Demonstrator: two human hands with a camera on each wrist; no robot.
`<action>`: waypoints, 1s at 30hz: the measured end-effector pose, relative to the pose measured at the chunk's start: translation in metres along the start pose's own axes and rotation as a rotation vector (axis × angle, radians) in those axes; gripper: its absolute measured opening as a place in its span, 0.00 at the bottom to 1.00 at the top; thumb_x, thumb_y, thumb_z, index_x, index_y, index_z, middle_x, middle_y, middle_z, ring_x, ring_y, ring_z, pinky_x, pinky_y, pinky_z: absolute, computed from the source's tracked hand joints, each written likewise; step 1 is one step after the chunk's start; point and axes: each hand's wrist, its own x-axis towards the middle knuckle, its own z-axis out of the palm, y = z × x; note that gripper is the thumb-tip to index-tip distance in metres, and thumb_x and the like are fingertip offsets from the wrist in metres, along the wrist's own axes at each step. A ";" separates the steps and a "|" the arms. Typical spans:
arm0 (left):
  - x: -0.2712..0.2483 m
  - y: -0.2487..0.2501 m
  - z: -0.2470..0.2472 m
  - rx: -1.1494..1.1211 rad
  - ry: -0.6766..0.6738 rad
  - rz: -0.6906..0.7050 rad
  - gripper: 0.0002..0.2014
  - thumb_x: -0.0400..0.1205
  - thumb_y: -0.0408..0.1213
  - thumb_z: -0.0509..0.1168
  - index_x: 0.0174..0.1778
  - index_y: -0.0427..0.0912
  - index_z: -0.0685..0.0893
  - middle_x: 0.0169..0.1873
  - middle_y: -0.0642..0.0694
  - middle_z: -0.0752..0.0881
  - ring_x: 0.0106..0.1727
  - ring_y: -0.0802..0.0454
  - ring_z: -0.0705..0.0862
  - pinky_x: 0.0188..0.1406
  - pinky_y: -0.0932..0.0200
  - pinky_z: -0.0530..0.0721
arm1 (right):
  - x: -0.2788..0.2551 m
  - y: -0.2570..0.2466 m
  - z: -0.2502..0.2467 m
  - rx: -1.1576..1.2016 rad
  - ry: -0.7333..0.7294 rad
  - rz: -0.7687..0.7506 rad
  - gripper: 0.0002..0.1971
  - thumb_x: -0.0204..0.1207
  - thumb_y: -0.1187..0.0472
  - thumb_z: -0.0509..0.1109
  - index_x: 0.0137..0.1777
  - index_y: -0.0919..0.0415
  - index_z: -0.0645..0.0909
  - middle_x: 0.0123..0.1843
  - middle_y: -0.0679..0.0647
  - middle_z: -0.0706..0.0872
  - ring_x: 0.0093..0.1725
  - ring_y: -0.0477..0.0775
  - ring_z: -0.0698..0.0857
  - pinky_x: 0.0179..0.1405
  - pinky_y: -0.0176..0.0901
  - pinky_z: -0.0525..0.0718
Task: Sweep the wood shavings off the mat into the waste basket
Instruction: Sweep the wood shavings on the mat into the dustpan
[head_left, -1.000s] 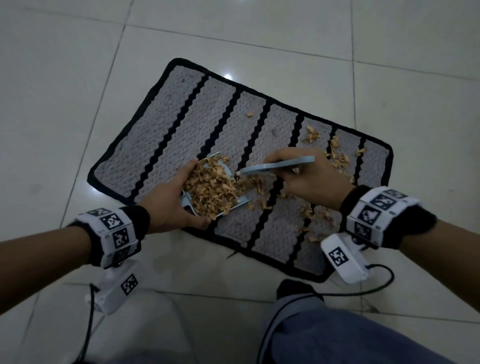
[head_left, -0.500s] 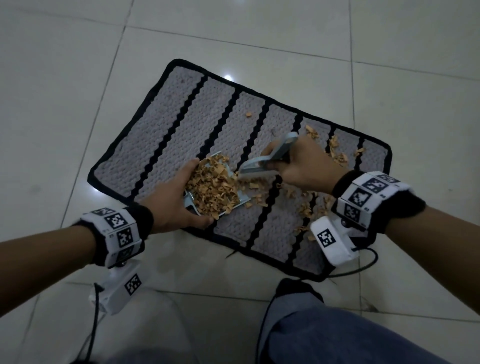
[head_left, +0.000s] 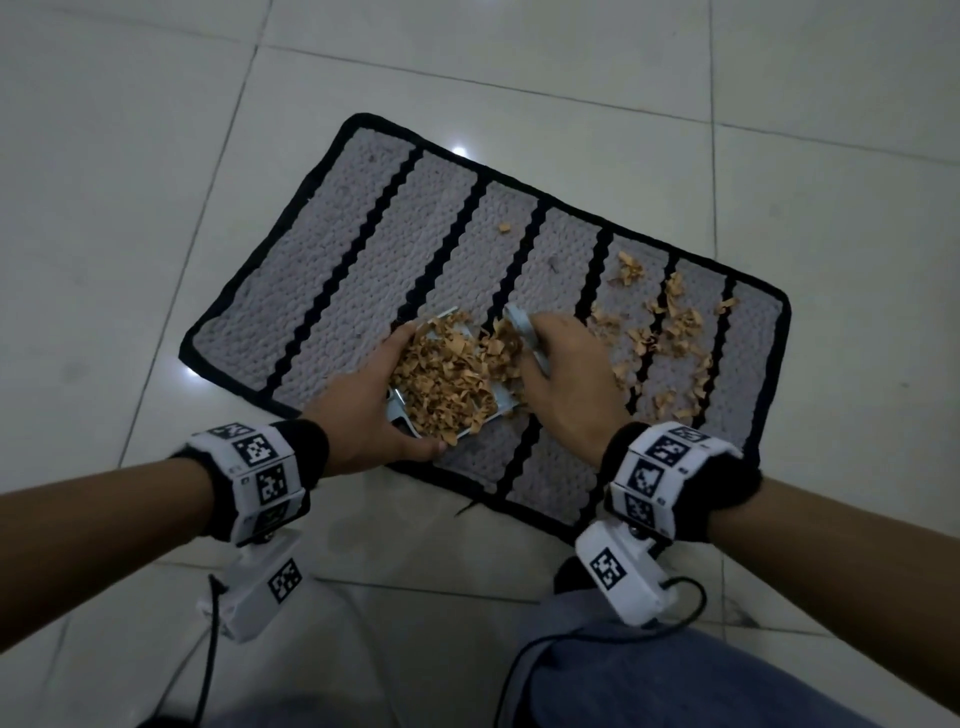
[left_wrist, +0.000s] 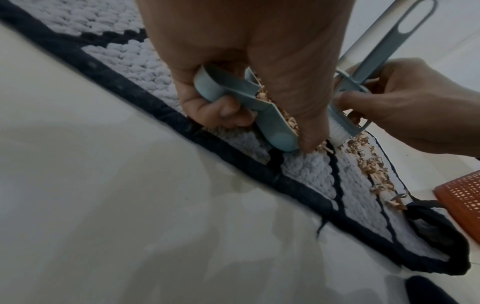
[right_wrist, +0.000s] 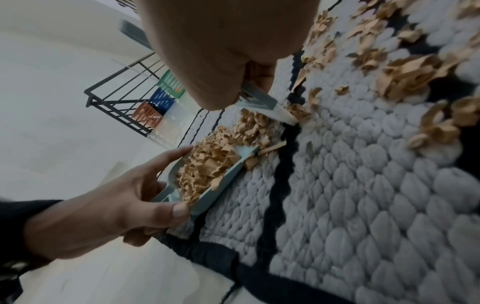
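Mostly clean mat (head_left: 332, 270) lay on floor tiles (head_left: 130, 156); loose shavings (head_left: 670, 332) sat at its right end. Left hand (head_left: 363, 415) gripped heaped dustpan (right_wrist: 228, 174), lip on mat. Right hand (head_left: 566, 379) curled round brush (left_wrist: 369, 82), bristles at pan's lip. Orange basket (left_wrist: 462, 197) stood just past mat's right end. Risk: overfull pan likely spills if tilted or knocked by brush.
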 end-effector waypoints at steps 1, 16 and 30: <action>0.000 0.001 0.001 0.000 -0.001 -0.005 0.62 0.63 0.55 0.82 0.83 0.64 0.43 0.73 0.52 0.74 0.67 0.48 0.79 0.57 0.61 0.76 | 0.001 -0.002 0.001 -0.013 0.003 -0.008 0.06 0.81 0.68 0.62 0.55 0.61 0.77 0.47 0.49 0.71 0.42 0.50 0.65 0.43 0.37 0.61; 0.002 0.005 -0.002 -0.049 0.066 0.085 0.62 0.62 0.54 0.82 0.83 0.65 0.43 0.74 0.51 0.74 0.66 0.49 0.79 0.61 0.59 0.78 | 0.000 -0.018 -0.009 0.137 0.080 0.092 0.16 0.85 0.62 0.62 0.34 0.50 0.68 0.26 0.46 0.67 0.23 0.42 0.70 0.22 0.28 0.67; 0.006 0.042 -0.021 -0.107 0.035 0.298 0.61 0.60 0.55 0.83 0.82 0.68 0.47 0.73 0.57 0.73 0.69 0.55 0.78 0.70 0.53 0.78 | -0.015 -0.030 -0.065 0.044 0.255 0.043 0.10 0.84 0.59 0.64 0.50 0.66 0.82 0.35 0.58 0.82 0.31 0.49 0.76 0.27 0.39 0.70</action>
